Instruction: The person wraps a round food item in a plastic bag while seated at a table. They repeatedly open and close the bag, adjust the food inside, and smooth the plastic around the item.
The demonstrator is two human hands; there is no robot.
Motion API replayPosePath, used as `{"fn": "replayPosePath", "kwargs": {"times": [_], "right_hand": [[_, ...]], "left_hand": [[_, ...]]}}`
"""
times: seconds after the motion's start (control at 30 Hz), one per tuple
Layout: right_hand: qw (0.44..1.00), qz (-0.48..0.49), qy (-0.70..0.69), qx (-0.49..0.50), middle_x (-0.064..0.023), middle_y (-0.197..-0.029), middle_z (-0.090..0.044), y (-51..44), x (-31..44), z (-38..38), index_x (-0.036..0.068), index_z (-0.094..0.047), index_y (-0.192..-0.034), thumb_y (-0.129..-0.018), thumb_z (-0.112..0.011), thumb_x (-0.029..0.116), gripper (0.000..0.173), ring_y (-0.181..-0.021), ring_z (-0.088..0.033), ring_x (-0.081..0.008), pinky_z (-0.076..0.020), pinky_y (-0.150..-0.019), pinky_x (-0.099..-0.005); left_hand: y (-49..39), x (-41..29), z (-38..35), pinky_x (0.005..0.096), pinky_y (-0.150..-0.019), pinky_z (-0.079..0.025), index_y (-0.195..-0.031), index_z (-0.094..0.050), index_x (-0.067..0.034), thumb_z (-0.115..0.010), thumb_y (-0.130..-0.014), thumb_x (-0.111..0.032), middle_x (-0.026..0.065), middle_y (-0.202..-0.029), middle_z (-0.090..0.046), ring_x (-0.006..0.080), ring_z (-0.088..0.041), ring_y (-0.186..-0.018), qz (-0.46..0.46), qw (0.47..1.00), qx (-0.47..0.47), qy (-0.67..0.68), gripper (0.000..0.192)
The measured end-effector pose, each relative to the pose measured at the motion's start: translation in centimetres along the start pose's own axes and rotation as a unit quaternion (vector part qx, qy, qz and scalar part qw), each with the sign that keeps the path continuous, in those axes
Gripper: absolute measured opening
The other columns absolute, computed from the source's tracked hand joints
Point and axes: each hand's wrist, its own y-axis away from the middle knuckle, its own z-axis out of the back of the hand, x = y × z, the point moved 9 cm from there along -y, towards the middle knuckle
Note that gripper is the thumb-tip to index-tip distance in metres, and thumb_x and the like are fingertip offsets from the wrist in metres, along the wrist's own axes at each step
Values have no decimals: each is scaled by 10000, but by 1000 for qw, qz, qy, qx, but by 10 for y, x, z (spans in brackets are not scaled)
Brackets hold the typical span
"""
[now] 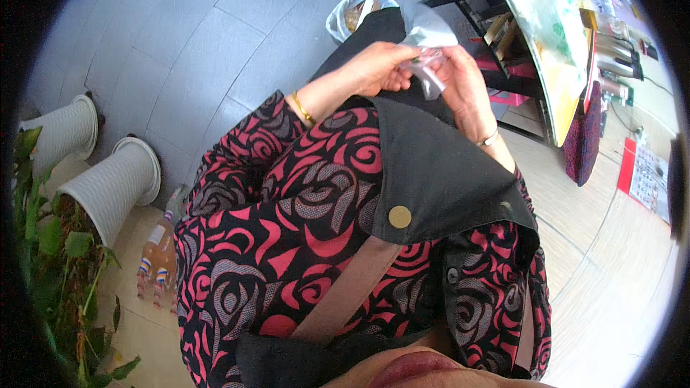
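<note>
A clear plastic bag (431,27) is pinched between my two hands, above a dark-clothed knee. My left hand (380,67) grips its gathered part with thumb and curled fingers. On the other side, my right hand (461,78) holds the same bunched plastic, its fingertips close to the left thumb. A loose strip of the plastic (429,82) hangs toward me below the fingers. Something small and pinkish shows at the pinch, but I cannot tell what it is. A gold bracelet (303,109) circles my left wrist, a silver one (488,138) my right.
Beyond the knee stands a lined waste bin (338,20) with rubbish inside. A table with a glossy top (550,27) rises at the right, its dark frame below. White ribbed planters (116,191), leafy plants (48,237) and bottles (160,250) stand at the left.
</note>
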Motion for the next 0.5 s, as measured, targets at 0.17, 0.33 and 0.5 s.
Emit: {"fn": "replayPosePath", "kwargs": {"times": [0.17, 0.33, 0.5], "right_hand": [[999, 6, -9, -39, -152, -1008, -629, 14, -3, 7, -15, -559, -1050, -908, -489, 141, 223, -892, -619, -255, -493, -834, -375], [997, 6, -72, -10, -149, -985, -630, 30, -1, 2, -26, -551, -1034, -915, -457, 134, 220, -903, -612, -251, -489, -831, -365], [986, -16, -160, 39, -136, -942, -624, 42, -2, 10, -29, -544, -1041, -885, -483, 93, 208, -850, -591, -224, -481, -781, -321]], "left_hand": [[9, -5, 1, 171, -456, -406, -801, -584, -80, -637, -851, -239, -15, -682, -579, 53, -533, -561, -73, 996, -44, -23, 175], [17, -6, -1, 194, -443, -387, -729, -574, -74, -628, -803, -164, -2, -629, -559, 66, -515, -525, -154, 981, -56, -105, 128], [24, -8, -2, 225, -432, -387, -644, -514, -60, -590, -754, -117, 16, -566, -529, 81, -507, -482, -199, 941, -79, -263, 146]]}}
